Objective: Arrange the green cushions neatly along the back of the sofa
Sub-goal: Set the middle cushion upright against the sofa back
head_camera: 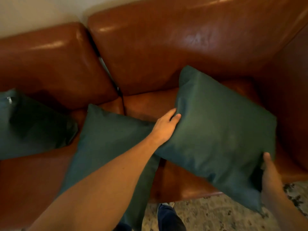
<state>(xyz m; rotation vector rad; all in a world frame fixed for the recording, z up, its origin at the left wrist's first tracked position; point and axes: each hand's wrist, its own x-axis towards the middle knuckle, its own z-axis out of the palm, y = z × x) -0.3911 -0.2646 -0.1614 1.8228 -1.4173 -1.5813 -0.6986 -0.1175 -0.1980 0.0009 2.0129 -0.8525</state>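
The left forearm [100, 185] fills the near foreground, stretched out straight and slanting up to the right from the bottom edge. Its left hand [165, 125] lies palm-down on the near-left edge of the right cushion [216, 130], thumb on top and the other fingers tucked round the edge, so it is pinching the fabric. The right hand [271, 179] comes in from the lower right corner, thumb up over the cushion's near-right corner and fingers hidden beneath; it too has hold of that corner. Between them the cushion is held tilted, its far corner just at the foot of the right backrest [183, 47] and its near corner hanging past the seat's front edge over the speckled floor [216, 214].

A middle cushion [108, 147] lies flat on the seat [25, 180], partly under the forearm, its right side tucked below the held one. A left cushion [33, 127] slumps against the left backrest [50, 64], cut off by the frame edge, with a small zip pull [10, 100] at its top; no writing can be read on it. Bare leather shows along the seat's back between the cushions, and the armrest [293, 114] closes in the right end. A dark trouser leg [170, 219] stands at the sofa's front.
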